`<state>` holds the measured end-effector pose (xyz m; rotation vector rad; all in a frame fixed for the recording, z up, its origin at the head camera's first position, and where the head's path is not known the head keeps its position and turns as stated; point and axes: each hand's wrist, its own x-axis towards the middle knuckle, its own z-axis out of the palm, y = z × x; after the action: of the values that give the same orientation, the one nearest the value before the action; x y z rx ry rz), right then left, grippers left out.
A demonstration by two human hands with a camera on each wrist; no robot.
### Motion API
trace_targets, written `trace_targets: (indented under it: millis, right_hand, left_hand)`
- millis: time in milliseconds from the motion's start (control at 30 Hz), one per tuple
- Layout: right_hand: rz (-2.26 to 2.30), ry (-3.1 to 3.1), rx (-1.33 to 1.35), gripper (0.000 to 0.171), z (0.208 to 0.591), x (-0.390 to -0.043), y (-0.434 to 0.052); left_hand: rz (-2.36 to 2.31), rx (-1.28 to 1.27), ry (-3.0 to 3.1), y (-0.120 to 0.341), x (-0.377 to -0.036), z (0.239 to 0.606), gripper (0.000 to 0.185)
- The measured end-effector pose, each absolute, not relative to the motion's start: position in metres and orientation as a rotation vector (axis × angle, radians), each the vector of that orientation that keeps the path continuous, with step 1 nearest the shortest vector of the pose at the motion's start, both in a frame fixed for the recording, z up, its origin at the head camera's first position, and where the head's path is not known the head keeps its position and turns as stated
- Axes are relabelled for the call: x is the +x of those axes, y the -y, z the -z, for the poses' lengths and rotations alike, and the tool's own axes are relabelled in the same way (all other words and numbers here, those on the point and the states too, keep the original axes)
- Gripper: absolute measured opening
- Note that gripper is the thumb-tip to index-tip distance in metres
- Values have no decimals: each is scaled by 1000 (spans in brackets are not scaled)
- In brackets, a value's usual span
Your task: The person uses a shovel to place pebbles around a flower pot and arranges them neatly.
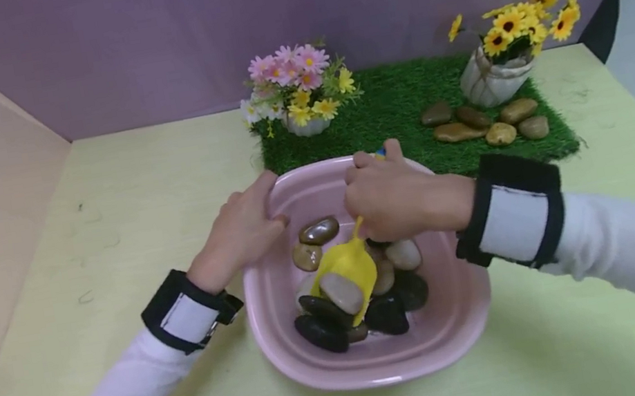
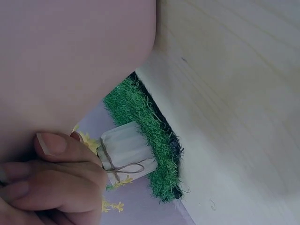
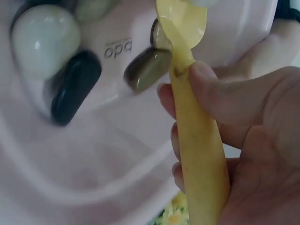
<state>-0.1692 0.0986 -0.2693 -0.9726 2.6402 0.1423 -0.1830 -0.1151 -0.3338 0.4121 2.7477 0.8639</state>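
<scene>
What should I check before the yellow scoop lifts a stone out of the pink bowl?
1. Right hand grips the yellow scoop by its handle: ok.
2. Left hand holds the pink bowl at its rim to steady it: ok.
3. A pale stone lies on the scoop's blade: ok.
4. Stone sits securely, not about to roll off: cannot tell.
5. Bowl rests flat on the table: ok.
6. Grass mat has bare room beside the brown stones: ok.
</scene>
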Motion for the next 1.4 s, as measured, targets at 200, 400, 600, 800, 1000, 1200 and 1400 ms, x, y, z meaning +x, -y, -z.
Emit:
trace_targets:
  millis: [200,400,600,800,1000,1200,1400]
  right_hand:
    - [-152,-2593,-1003,21,278,-164,-86]
    - [-92,-2586,-954,18,280,-163,-89]
    - [-59,-2596,-912,10,276,-168,-102]
    - [3,-2586,-858,6,272,-172,-111]
    - [68,-2554,-846,4,268,-176,-120]
    - [80,-2550,-827,6,263,-176,-129]
    - [105,-2557,-838,6,263,-174,-136]
  left_hand:
    - [-841,407,-2751,113,-184,334,31]
    - [-845,406,-2737,113,-184,334,33]
    - [-841,403,-2736,114,-183,333,33]
    - [-853,401,-2736,115,-183,333,31]
    - [-849,407,-2743,114,-184,335,31]
    - [-849,415,-2748,114,-184,335,31]
    - [-840,420,-2750,114,-185,335,29]
